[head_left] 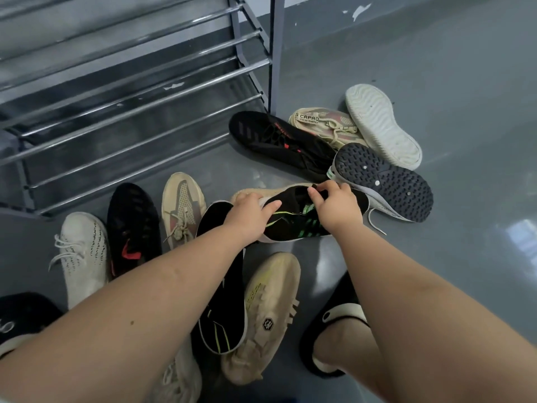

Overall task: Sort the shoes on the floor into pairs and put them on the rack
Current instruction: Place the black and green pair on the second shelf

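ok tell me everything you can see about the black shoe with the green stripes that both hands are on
The black shoe with green stripes is a low knit-looking sneaker with bright green side stripes, a thin yellow-green line and a pale sole edge. It lies on its side across the middle of the pile, over a beige shoe whose toe shows behind it. The left hand grips one end; the right hand pinches the collar opening. A similar black shoe lies under the left forearm, and none are on the rack yet.

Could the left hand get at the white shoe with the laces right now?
Probably not at once. The left hand is holding the black shoe with green stripes together with the right hand. The white shoe lies uncovered on the floor, so once free, likely yes.
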A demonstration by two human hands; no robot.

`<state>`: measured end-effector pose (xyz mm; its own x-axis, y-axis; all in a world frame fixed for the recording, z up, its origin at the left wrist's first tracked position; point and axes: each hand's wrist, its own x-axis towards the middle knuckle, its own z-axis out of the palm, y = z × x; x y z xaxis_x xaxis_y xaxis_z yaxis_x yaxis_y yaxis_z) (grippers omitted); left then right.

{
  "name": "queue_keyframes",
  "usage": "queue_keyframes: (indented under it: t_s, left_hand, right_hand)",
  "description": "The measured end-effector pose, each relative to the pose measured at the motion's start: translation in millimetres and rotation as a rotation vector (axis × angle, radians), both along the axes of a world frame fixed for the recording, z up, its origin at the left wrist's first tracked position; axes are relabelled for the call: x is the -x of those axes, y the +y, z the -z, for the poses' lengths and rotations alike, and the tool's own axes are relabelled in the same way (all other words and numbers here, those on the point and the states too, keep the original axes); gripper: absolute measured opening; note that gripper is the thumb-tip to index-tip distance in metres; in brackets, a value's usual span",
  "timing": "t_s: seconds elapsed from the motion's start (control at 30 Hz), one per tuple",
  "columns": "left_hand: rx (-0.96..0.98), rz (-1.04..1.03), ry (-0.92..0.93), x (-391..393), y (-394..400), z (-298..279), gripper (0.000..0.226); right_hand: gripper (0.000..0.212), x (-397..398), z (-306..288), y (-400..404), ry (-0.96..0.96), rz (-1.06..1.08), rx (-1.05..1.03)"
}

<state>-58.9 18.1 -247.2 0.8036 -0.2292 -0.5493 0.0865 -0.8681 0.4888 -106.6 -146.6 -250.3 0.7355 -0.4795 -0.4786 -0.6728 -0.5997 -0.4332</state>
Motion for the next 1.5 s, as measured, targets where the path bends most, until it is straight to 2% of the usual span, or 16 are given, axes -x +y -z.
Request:
queue_keyframes:
  t_s: [0.13, 0.23, 0.37, 0.43, 0.53, 0.57, 0.63, 0.7, 0.77, 0.8, 0.87, 0.97, 1.07, 1.2, 1.37, 1.5]
  left_hand:
    - [0.100, -0.166, 0.067, 11.9, 13.0, -6.5, 0.058]
    - [0.131, -0.321, 0.083, 25.9, 37.8, -9.3, 0.058]
    - [0.266, -0.685, 0.152, 50.1, 72.5, -12.7, 0.051]
    - [0.380, -0.900, 0.214, 60.2, 85.5, -17.1, 0.049]
    - [0.611, -1.101, 0.349, 74.3, 97.7, -25.3, 0.048]
    - [0.696, -1.144, 0.410, 78.4, 99.4, -27.6, 0.048]
    - [0.808, -1.185, 0.495, 86.3, 101.5, -33.1, 0.044]
    - [0.854, -1.156, 0.536, 93.6, 106.0, -34.2, 0.042]
    - [0.881, -1.053, 0.539, 99.4, 110.2, -35.4, 0.041]
    - [0.873, -0.986, 0.538, 102.5, 111.7, -36.9, 0.037]
    - [0.817, -0.851, 0.540, 109.2, 112.0, -42.2, 0.030]
    - [0.615, -0.666, 0.404, 117.1, 121.4, -32.2, 0.042]
    - [0.382, -0.674, 0.291, 124.4, 145.0, -12.6, 0.045]
    - [0.107, -0.541, 0.411, 139.2, 165.2, 9.2, 0.056]
    - [0.104, -0.524, 0.431, 141.7, 168.2, 20.5, 0.052]
    - [0.120, -0.508, 0.473, 144.4, 165.6, 22.9, 0.051]
  right_hand:
    - [0.057, 5.6, -9.2, 24.7, -0.012, 0.084, -0.084]
    - [0.066, 6.1, -17.4, 58.3, -0.008, 0.036, -0.152]
    - [0.074, 5.7, -36.6, 104.2, -0.024, 0.012, -0.235]
    - [0.087, 9.3, -45.3, 125.4, -0.008, -0.006, -0.245]
    - [0.113, 21.6, -53.6, 154.0, 0.049, 0.024, -0.203]
    - [0.119, 23.9, -51.1, 160.9, 0.066, 0.103, -0.301]
    - [0.121, 28.0, -47.8, 170.4, 0.112, 0.330, -0.626]
    - [0.107, 34.4, -50.7, 173.1, 0.179, 0.466, -0.841]
    - [0.081, 40.0, -52.1, 168.5, 0.168, 0.461, -0.889]
    - [0.074, 42.8, -51.9, 165.4, 0.148, 0.457, -0.879]
    - [0.073, 47.4, -46.1, 157.2, 0.101, 0.478, -0.806]
    - [0.059, 56.3, -38.8, 142.6, 0.042, 0.486, -0.691]
    - [0.061, 73.1, -28.1, 121.9, 0.049, 0.441, -0.577]
    - [0.066, 97.5, -15.9, 104.0, 0.106, 0.364, -0.545]
    - [0.055, 119.5, 0.8, 108.9, 0.266, 0.386, -0.674]
    - [0.049, 125.4, 9.8, 118.2, 0.325, 0.372, -0.657]
